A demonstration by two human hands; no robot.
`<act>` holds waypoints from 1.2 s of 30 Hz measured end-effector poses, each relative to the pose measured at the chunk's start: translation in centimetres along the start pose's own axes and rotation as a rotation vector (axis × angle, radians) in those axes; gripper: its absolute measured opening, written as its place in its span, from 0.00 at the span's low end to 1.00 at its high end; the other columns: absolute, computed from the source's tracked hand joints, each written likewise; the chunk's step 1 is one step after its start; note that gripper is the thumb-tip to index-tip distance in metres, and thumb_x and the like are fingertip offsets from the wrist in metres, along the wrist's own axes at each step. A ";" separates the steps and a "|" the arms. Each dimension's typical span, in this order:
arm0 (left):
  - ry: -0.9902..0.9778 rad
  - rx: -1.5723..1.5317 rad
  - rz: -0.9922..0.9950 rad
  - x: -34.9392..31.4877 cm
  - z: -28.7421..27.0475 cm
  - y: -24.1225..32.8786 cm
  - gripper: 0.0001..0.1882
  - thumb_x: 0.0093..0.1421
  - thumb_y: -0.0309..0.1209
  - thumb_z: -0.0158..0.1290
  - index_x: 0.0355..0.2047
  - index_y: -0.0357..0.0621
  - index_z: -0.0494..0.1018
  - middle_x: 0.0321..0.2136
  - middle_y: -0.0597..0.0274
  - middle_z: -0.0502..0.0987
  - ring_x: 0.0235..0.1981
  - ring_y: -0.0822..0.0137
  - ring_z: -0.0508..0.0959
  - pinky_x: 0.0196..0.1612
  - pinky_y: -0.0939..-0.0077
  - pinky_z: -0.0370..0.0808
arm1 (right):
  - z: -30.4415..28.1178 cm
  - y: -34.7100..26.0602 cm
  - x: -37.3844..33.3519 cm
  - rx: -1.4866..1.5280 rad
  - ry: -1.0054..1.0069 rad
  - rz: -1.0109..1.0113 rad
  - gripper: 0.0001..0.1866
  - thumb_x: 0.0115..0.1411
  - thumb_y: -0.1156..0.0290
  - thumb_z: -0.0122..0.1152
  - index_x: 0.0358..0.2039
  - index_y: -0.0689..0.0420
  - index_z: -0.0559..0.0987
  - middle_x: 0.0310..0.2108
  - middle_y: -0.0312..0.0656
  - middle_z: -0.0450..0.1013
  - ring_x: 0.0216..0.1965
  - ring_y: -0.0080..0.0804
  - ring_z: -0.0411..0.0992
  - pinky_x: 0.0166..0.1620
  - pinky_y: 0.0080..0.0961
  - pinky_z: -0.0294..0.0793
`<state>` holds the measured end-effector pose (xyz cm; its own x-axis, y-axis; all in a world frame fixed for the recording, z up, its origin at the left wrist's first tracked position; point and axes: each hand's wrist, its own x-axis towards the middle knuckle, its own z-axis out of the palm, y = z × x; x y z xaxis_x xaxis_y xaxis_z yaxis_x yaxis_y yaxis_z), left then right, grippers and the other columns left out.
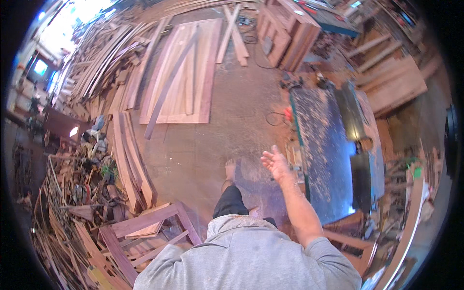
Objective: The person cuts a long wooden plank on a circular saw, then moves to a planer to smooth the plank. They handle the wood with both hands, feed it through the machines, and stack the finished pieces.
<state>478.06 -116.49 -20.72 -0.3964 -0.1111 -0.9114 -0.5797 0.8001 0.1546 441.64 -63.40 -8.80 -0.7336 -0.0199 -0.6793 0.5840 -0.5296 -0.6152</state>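
Observation:
My right hand (277,165) is held out ahead of me at waist level with its fingers apart, and nothing is in it. It is nearest to the left edge of a metal machine table (316,140) strewn with wood shavings, and I see no contact between them. A dark guard or fence (352,113) runs along the machine's right part. My left arm hangs out of sight beyond the sleeve, so the left hand does not show.
A large wooden panel (166,89) lies on the floor ahead, a long strip (169,84) across it. Boards (133,162) and a wooden frame (140,222) are at my left. A wooden cabinet-like piece (287,36) stands far ahead. A cable (275,117) lies beside the machine.

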 end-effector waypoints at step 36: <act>0.248 0.054 0.121 23.1 -71.1 27.9 0.25 0.64 0.51 0.59 0.52 0.46 0.84 0.46 0.49 0.87 0.47 0.50 0.86 0.54 0.61 0.81 | -3.7 -7.0 25.3 0.601 0.935 -0.310 0.18 0.73 0.54 0.57 0.51 0.54 0.77 0.55 0.35 0.78 0.49 0.36 0.79 0.47 0.43 0.84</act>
<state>402.12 -138.64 -10.29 -0.6261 -0.1484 -0.7655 -0.4817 0.8456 0.2301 420.31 -57.04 -23.14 -0.1261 0.6845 -0.7180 -0.0197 -0.7254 -0.6881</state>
